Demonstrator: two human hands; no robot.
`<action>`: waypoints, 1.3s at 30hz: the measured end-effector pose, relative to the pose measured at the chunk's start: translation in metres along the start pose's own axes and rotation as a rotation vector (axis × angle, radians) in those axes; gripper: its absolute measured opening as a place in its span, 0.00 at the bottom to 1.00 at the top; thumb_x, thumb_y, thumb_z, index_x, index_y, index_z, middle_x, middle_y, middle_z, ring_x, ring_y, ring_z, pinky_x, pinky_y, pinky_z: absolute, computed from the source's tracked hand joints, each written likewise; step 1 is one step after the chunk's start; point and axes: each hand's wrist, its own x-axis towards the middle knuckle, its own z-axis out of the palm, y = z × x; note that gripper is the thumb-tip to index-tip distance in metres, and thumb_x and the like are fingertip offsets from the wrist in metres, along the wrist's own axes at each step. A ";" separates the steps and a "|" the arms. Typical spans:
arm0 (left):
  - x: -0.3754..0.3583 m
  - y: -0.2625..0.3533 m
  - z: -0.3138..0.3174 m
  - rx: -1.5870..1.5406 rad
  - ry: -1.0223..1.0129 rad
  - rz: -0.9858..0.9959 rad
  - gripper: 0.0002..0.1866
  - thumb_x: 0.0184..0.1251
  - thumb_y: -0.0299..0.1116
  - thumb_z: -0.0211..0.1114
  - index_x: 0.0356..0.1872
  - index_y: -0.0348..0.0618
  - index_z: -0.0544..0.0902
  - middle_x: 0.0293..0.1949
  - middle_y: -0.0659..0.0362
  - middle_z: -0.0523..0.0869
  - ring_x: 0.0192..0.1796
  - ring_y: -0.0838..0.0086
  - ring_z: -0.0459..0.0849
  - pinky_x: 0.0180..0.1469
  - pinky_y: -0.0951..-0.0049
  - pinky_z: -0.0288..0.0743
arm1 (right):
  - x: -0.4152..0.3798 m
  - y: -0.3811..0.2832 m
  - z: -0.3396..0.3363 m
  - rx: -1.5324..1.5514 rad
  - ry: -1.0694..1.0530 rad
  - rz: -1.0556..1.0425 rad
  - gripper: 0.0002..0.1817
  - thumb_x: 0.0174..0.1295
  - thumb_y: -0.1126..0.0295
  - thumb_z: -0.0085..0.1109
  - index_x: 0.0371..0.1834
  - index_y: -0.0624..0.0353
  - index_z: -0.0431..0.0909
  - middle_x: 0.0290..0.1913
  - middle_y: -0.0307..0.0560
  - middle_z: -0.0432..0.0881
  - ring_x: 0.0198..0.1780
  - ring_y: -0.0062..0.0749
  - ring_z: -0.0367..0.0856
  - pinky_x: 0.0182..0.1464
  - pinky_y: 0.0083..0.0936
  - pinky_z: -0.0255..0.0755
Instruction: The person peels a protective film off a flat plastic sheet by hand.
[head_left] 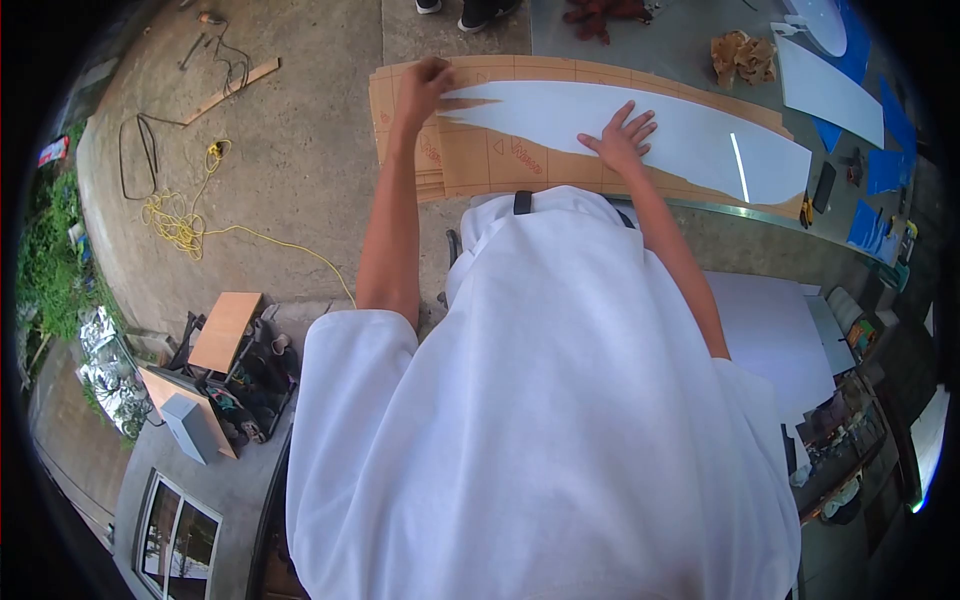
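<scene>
A long glossy white sheet [690, 125] lies on the bench, partly covered by brown printed paper [480, 160]. The paper's border with the bare white surface is ragged, with pointed torn strips toward the left end. At that end, my left hand [427, 85] is closed, its fingers pinched on the brown paper; the exact grip is partly hidden. My right hand [618, 140] rests on the white surface near its middle, palm down with fingers spread. A bright streak of light reflects off the sheet's right part.
Crumpled brown paper [742, 58], a curved white piece [828, 92] and blue scraps [885, 172] lie on the bench at right. Another person's shoes [482, 14] show at the top. A yellow cord [178, 225] and a wooden strip [235, 90] lie on the concrete at left.
</scene>
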 end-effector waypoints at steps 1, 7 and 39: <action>-0.004 0.014 0.014 0.095 -0.007 -0.064 0.09 0.64 0.35 0.65 0.36 0.40 0.84 0.26 0.61 0.82 0.29 0.76 0.80 0.33 0.74 0.77 | 0.000 0.001 0.000 0.011 0.005 -0.005 0.70 0.50 0.41 0.68 0.73 0.65 0.20 0.69 0.82 0.12 0.70 0.79 0.11 0.66 0.73 0.32; -0.005 0.004 0.066 0.691 0.186 0.096 0.07 0.50 0.33 0.70 0.29 0.45 0.88 0.35 0.56 0.86 0.37 0.55 0.84 0.44 0.61 0.77 | 0.000 0.002 0.001 0.013 0.026 -0.015 0.70 0.50 0.39 0.67 0.74 0.63 0.19 0.69 0.81 0.12 0.71 0.79 0.12 0.66 0.73 0.33; 0.001 0.017 0.029 0.367 0.263 -0.025 0.08 0.56 0.27 0.70 0.34 0.33 0.87 0.31 0.55 0.85 0.31 0.70 0.86 0.31 0.76 0.85 | -0.001 0.011 0.003 0.015 0.063 -0.045 0.71 0.47 0.37 0.68 0.75 0.60 0.21 0.70 0.78 0.13 0.72 0.75 0.13 0.68 0.70 0.31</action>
